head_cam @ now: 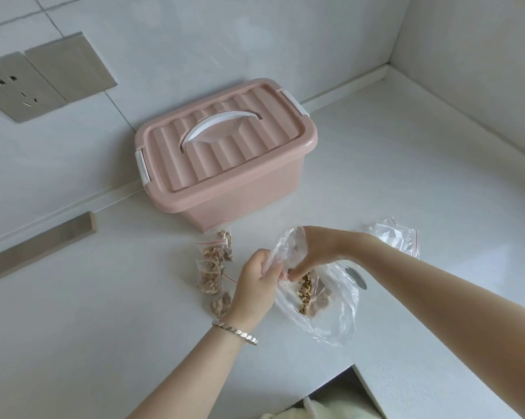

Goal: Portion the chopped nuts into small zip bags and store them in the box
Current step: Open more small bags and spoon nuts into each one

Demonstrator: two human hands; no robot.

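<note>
Bright, soft, even light fills the scene, and its source cannot be told. The white counter point(406, 176) looks washed out. Only a faint shadow sits beneath the pink box point(225, 152). Wide-angle distortion skews the socket plate point(16, 89) at the left edge. Detail is slightly soft throughout, and the clear bag point(324, 313) carries a dull sheen.

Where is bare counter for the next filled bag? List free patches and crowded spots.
Free: white countertop left of the small filled zip bags, up to the beige strip; also right of the pink lidded plastic box, toward the corner. Crowded: before the box, with large clear plastic bag, metal spoon, empty zip bags.
</note>
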